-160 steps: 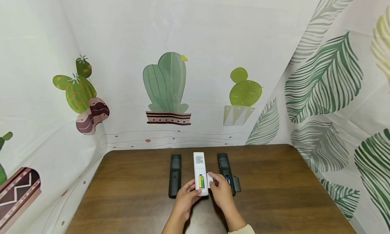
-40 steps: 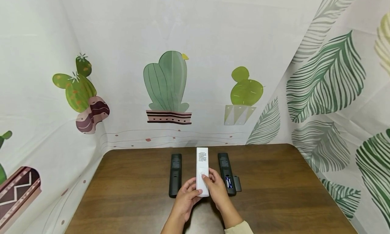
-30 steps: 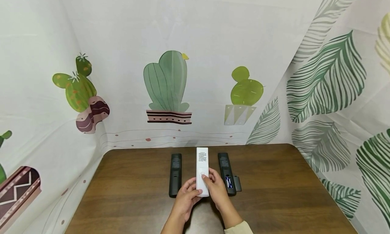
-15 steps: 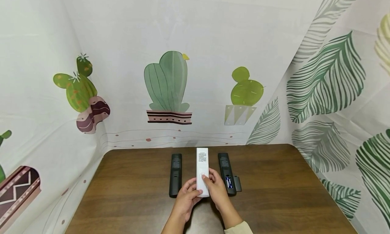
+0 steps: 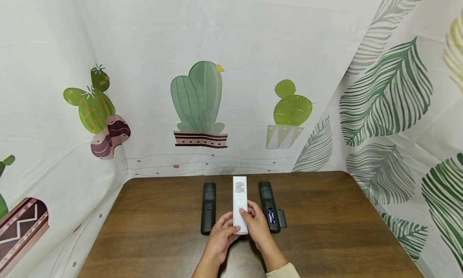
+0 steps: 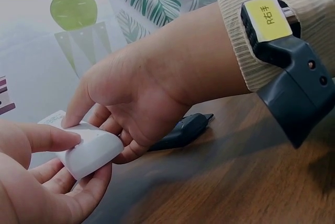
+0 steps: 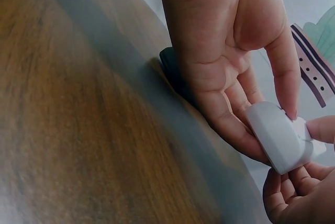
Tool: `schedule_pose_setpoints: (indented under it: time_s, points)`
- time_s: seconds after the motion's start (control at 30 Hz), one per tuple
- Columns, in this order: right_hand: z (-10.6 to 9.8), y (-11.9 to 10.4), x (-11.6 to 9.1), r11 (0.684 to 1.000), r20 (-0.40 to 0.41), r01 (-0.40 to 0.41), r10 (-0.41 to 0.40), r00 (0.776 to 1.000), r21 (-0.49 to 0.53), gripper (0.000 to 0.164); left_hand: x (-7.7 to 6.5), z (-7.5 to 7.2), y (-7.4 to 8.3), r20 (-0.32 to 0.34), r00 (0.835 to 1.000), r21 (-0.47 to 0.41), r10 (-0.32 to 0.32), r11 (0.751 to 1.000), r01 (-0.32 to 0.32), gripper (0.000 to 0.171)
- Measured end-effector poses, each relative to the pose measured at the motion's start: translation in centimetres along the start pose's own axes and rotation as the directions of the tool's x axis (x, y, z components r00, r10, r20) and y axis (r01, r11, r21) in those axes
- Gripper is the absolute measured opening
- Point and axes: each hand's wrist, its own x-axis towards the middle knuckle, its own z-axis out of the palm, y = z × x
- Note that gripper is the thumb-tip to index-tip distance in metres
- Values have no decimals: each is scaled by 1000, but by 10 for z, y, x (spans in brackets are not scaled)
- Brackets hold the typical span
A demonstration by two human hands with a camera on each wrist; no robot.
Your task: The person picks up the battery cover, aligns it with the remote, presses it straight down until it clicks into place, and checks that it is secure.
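Observation:
A white remote control point(image 5: 240, 195) is held back side up between both hands, its label at the far end and its battery cover in place. My left hand point(image 5: 220, 237) grips the near left side, thumb on top and fingers beneath. My right hand point(image 5: 259, 226) grips the right side, its thumb pressing the top end of the cover. In the left wrist view the near end of the remote point(image 6: 95, 156) shows between both hands, with fingers curled under it. The right wrist view shows the same white remote point(image 7: 275, 135) with a thumb on it.
On the brown wooden table point(image 5: 155, 229), a black remote point(image 5: 207, 209) lies to the left. Another black remote point(image 5: 267, 195) lies to the right, its compartment uncovered with blue batteries point(image 5: 271, 216) inside. Its dark cover point(image 5: 281, 218) lies beside it. A printed curtain point(image 5: 246, 41) hangs behind.
Several seconds ago the white remote's compartment was uncovered, a green and yellow battery showing, and my right hand held the cover beside it. Now the cover is on. Over the last second almost nothing moves.

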Motion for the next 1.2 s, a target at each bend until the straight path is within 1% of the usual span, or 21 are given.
schedule_pose_setpoints:
  time_s: [0.2, 0.43, 0.6, 0.73, 1.07, 1.2]
  points:
    - [0, 0, -1, 1000, 1, 5, -5, 1000, -7, 49, 1, -1, -1, 5, 1000, -8, 4, 1000, -4, 63]
    - [1, 1, 1, 1000, -7, -9, 9, 1000, -13, 47, 0, -1, -2, 2, 1000, -3, -2, 1000, 2, 63]
    - [1, 0, 0, 1000, -2, 3, -3, 1000, -14, 47, 0, -1, -1, 3, 1000, -4, 1, 1000, -1, 64]
    - [1, 0, 1, 1000, -3, -7, 7, 1000, -10, 48, -1, -1, -1, 3, 1000, -4, 4, 1000, -4, 65]
    - [-1, 1, 0, 996, -35, 13, -17, 999, -93, 51, 1, -1, -2, 0, 1000, 2, 8, 1000, -8, 65]
    - [-2, 0, -1, 993, -34, 19, -23, 999, -115, 50, 3, -2, -2, 1, 1000, 6, 12, 1000, -12, 65]
